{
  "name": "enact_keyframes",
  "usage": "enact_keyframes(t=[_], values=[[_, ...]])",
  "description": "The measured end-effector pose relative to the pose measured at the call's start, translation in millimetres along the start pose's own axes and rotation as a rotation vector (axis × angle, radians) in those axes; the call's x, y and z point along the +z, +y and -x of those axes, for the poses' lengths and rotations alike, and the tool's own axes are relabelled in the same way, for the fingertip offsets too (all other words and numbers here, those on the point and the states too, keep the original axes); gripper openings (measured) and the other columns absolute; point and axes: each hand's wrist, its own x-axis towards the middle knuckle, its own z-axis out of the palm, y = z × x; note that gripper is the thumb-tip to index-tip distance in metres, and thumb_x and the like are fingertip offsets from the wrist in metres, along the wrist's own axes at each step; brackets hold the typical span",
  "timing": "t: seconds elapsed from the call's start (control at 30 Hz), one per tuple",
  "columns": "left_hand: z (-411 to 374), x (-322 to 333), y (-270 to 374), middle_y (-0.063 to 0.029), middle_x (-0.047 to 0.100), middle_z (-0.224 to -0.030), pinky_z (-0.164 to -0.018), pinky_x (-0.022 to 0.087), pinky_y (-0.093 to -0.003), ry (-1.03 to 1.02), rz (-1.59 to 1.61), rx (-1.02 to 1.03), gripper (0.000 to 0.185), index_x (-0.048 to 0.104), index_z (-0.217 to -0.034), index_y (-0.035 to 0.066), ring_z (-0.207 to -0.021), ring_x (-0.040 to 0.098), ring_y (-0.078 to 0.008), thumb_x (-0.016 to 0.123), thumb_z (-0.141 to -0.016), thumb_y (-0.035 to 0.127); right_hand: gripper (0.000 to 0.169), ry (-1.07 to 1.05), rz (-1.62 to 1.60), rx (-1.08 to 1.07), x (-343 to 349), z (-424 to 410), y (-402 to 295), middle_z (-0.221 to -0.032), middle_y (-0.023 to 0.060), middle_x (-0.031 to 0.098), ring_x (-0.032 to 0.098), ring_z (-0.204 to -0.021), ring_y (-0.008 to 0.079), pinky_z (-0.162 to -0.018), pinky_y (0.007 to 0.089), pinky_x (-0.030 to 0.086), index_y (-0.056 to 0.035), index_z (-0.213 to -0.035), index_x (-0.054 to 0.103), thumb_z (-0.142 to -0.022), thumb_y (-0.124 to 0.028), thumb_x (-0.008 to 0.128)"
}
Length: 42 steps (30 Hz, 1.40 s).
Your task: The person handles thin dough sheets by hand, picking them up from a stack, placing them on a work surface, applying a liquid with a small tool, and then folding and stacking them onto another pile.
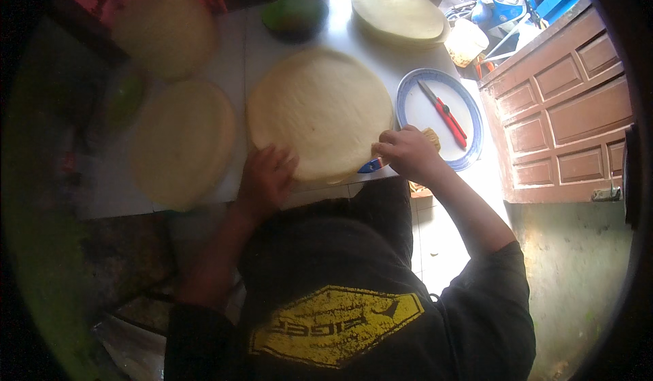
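Observation:
A stack of large, thin, round dough-like sheets point(321, 105) lies on the white tabletop before me. My left hand point(268, 174) rests on the near left edge of the stack, fingers spread. At the near right edge, my right hand point(408, 151) is closed around a small tool point(371, 165) with a blue tip; most of it is hidden in the fist. Something tan and ridged point(432, 139) shows just behind that hand, and I cannot tell what it is. To the right, a blue-rimmed plate point(402, 93) holds a red-handled knife point(444, 115).
Another round stack point(398, 11) stands at the back right. More round sheets point(181, 144) lie at the left, dim and blurred. A green bowl point(295, 16) sits at the back. A brown panelled door point(561, 105) is at the right, with a blue motorcycle point(500, 3) beyond it.

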Motion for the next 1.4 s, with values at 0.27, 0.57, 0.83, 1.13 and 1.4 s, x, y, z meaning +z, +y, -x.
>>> enact_keyframes(t=[0.27, 0.57, 0.83, 1.13, 1.4], values=[[-11.6, -11.1, 5.8, -0.0226, 0.04, -0.149, -0.116, 0.024, -0.0585, -0.041, 0.034, -0.029, 0.072, 0.049, -0.142, 0.008, -0.14, 0.032, -0.0448, 0.069, -0.085, 0.048, 0.022, 0.134, -0.045, 0.109, -31.0, -22.2, 9.5, -0.091, 0.0039, 0.063, 0.063, -0.076, 0.0268, -0.073, 0.0377, 0.047, -0.0146, -0.093, 0.066, -0.073, -0.011, 0.074], [-130.6, 6.0, -19.7, -0.0245, 0.032, -0.155, -0.119, 0.02, -0.0546, -0.214, -0.135, -0.069, 0.086, 0.04, -0.148, 0.007, -0.145, 0.026, -0.0429, 0.067, -0.082, 0.054, 0.023, 0.127, -0.125, 0.088, -16.9, -47.8, -1.7, -0.09, 0.0036, 0.064, 0.063, -0.076, 0.0266, -0.071, 0.0376, 0.048, -0.0138, -0.094, 0.067, -0.072, -0.009, 0.073], [-194.3, 15.9, -54.9, -0.0283, 0.026, -0.157, -0.12, 0.017, -0.0539, -0.333, -0.123, -0.027, 0.097, 0.032, -0.152, 0.003, -0.145, 0.023, -0.0467, 0.068, -0.08, 0.058, 0.033, 0.168, -0.201, 0.209, -33.0, -38.8, 0.6, -0.087, 0.0049, 0.066, 0.065, -0.077, 0.0264, -0.068, 0.0378, 0.047, -0.0115, -0.095, 0.069, -0.065, 0.0, 0.076], [-226.7, 47.4, -60.4, -0.0248, 0.026, -0.158, -0.119, 0.014, -0.0575, -0.253, -0.109, -0.014, 0.102, 0.034, -0.152, 0.006, -0.148, 0.019, -0.0425, 0.065, -0.077, 0.068, 0.033, 0.152, -0.256, 0.252, -38.0, -42.5, 17.3, -0.086, 0.0052, 0.065, 0.065, -0.075, 0.0256, -0.066, 0.0379, 0.046, -0.0114, -0.095, 0.067, -0.065, -0.005, 0.078], [-237.9, 47.6, -62.3, -0.026, 0.024, -0.158, -0.12, 0.012, -0.0557, -0.253, -0.105, -0.014, 0.102, 0.032, -0.152, 0.003, -0.148, 0.019, -0.0429, 0.066, -0.078, 0.065, 0.035, 0.121, -0.29, 0.225, -28.4, -53.8, 33.8, -0.085, 0.0045, 0.065, 0.064, -0.073, 0.025, -0.067, 0.0369, 0.046, -0.0112, -0.097, 0.066, -0.065, -0.006, 0.078]])
